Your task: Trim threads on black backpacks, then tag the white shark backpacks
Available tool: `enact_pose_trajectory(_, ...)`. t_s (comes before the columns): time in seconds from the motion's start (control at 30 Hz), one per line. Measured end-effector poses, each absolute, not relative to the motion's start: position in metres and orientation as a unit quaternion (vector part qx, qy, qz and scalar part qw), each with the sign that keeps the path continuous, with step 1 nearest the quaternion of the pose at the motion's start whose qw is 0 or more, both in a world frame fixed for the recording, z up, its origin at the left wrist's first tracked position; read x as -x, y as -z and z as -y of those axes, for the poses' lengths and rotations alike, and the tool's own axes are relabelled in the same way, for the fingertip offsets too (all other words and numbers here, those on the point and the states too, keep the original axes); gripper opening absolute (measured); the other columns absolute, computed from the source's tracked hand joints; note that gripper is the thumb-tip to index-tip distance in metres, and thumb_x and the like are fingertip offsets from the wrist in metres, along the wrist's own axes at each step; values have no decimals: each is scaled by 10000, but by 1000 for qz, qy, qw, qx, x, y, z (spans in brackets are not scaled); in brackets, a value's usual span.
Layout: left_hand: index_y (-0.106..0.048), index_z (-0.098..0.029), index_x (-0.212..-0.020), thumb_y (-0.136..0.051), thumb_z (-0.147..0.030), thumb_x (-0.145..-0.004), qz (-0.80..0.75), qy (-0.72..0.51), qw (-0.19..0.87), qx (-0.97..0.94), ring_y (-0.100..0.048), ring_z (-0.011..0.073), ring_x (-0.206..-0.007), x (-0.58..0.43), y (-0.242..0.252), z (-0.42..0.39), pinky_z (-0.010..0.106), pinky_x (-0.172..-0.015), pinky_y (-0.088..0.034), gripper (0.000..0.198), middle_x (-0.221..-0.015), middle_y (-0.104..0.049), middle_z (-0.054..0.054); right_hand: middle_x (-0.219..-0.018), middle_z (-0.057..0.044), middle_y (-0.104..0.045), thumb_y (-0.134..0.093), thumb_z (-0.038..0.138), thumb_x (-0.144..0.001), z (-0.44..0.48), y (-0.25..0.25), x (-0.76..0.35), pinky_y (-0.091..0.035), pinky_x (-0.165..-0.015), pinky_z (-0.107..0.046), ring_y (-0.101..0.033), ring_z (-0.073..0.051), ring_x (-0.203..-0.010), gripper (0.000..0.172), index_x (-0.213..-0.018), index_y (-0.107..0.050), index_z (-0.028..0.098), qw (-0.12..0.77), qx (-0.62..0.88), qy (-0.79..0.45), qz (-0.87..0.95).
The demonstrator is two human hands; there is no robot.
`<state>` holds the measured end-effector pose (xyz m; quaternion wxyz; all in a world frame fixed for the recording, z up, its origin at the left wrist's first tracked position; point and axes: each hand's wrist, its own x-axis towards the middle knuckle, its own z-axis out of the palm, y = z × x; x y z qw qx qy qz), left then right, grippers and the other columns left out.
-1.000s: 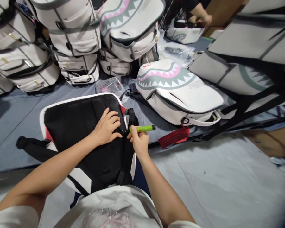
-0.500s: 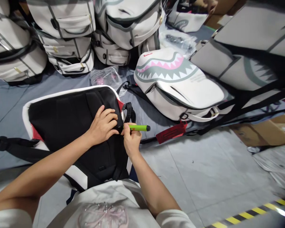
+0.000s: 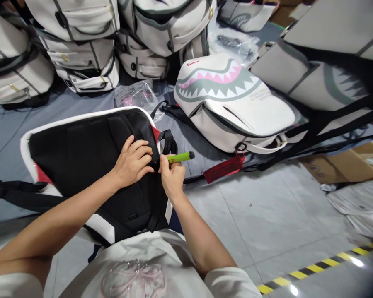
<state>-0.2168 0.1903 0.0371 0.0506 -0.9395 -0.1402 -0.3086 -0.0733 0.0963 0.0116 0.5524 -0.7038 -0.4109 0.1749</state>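
Across the black backpack panel [image 3: 77, 151], our left hand [image 3: 131, 162] rests, fingers apart; near the edge, our right hand [image 3: 173, 177] has its grip clamped on a green marker [image 3: 180, 157].

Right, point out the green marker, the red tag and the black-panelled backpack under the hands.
Green marker [image 3: 182, 157]: head view, on its barrel.
Red tag [image 3: 224, 169]: head view, on its flat face.
Black-panelled backpack [image 3: 87, 151]: head view, on its black panel.
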Motion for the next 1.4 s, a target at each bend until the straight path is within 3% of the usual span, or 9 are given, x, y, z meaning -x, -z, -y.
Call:
enact_pose_trajectory(0.37, -640, -185, -887, -614, -428, -930, 140, 322, 51, 935, -571, 264, -1200, 217, -32, -191, 534, -1209, -273, 248, -1032, -714, 60, -605, -27, -648, -507, 542, -942, -98, -15, 70, -441, -593, -306, -618, -187, -564, 416, -766, -649, 193, 527, 714, -177, 425)
enact_pose_trajectory(0.57, -648, -197, -873, -592, -426, -944, 141, 331, 49, 932, -581, 252, -1177, 217, -31, -192, 531, -1216, -271, 246, -1002, -714, 49, -621, -14, -649, -544, 488, -941, -97, -11, 70, -468, -626, -300, -624, -169, -571, 365, -741, -626, 194, 561, 691, -183, 418)
enact_pose_trajectory(0.77, -665, -196, -875, -619, -395, -926, 140, 337, 37, 930, -589, 246, -1157, 217, -32, -191, 530, -1227, -255, 210, -981, -715, 54, -607, 27, -626, -551, 440, -945, -91, -8, 73, -506, -585, -277, -602, -141, -523, 274, -840, -631, 200, 614, 655, -213, 386)
enact_pose_trajectory(1.03, -674, -215, -889, -625, -407, -918, 154, 316, 24, 936, -594, 259, -1171, 218, -29, -190, 558, -1210, -281, 201, -998, -724, 47, -587, 24, -611, -551, 413, -940, -91, -14, 71, -494, -586, -281, -599, -144, -530, 268, -788, -627, 206, 585, 663, -212, 417)
enact_pose_trajectory(1.23, -664, -211, -866, -583, -418, -945, 149, 323, 51, 933, -597, 243, -1148, 216, -31, -190, 534, -1215, -286, 236, -972, -721, 37, -683, -12, -662, -560, 393, -949, -94, -20, 64, -466, -626, -290, -625, -153, -593, 290, -744, -633, 201, 543, 667, -191, 473)
enact_pose_trajectory(1.4, -659, -191, -881, -588, -401, -943, 144, 329, 48, 932, -595, 240, -1152, 216, -31, -191, 508, -1236, -248, 230, -976, -717, 50, -641, -10, -649, -556, 415, -944, -95, -20, 62, -467, -610, -293, -622, -161, -583, 310, -728, -630, 205, 513, 684, -189, 483)
